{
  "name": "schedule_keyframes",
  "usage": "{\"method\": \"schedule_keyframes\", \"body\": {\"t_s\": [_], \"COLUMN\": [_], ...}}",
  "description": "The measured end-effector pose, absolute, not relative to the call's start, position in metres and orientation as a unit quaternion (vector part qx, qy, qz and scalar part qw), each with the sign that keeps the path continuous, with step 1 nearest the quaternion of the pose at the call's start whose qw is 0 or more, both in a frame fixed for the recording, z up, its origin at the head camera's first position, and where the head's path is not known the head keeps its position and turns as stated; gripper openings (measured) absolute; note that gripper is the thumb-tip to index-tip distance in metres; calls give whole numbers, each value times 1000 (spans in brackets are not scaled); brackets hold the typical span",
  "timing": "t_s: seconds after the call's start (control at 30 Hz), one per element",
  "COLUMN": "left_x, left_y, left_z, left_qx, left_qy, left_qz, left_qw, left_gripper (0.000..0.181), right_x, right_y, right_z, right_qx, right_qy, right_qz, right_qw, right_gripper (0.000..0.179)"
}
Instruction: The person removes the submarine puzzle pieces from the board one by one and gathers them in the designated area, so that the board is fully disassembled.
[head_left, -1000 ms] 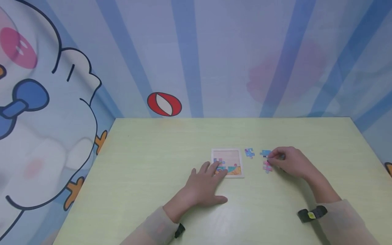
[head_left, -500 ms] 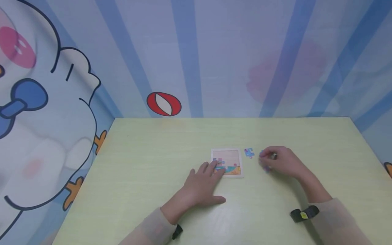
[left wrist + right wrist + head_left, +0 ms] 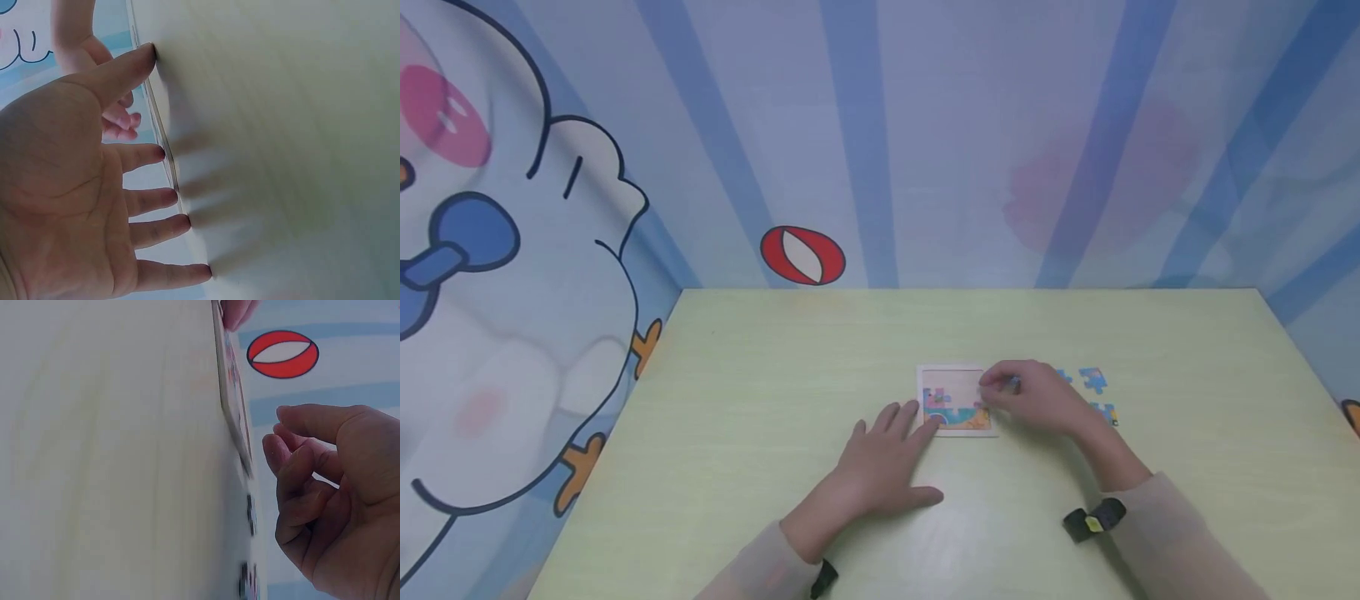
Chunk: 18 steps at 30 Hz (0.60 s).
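Right hand (image 3: 1036,397) shifted left to puzzle frame (image 3: 957,381) | left hand (image 3: 878,467) spread wide | right narrow, hold: cannot tell

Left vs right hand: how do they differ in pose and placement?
Left hand is spread, straight-fingered; right hand is curled. Left hand reaches over the lower left of the puzzle frame; right hand is at its right edge. Shared: both emerge from pale sleeves.
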<state>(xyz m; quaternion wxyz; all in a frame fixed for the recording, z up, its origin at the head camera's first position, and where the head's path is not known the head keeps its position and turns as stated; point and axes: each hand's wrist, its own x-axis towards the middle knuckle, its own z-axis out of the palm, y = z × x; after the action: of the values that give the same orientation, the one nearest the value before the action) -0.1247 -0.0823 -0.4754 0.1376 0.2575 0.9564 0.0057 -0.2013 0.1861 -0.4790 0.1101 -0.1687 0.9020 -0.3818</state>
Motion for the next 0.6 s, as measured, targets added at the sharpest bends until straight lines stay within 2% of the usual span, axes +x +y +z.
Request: {"method": "schedule_keyframes", "body": {"t_s": [0.33, 0.6], "left_x": [-124, -124], "left_y": [-86, -85], "left_z": [-471, -470], "left_qx": [266, 266], "left_qy": [954, 954], "left_qz": [2, 9], "left_qw": [134, 138], "left_gripper": [94, 94], "right_x": [-212, -215], "right_y": [140, 127], "right_z": [-480, -483], "right_qx": [-204, -188], "right_qy": [893, 908], "right_qz": [-372, -333], "right_qw": [149, 168], "right_gripper": [28, 29]}}
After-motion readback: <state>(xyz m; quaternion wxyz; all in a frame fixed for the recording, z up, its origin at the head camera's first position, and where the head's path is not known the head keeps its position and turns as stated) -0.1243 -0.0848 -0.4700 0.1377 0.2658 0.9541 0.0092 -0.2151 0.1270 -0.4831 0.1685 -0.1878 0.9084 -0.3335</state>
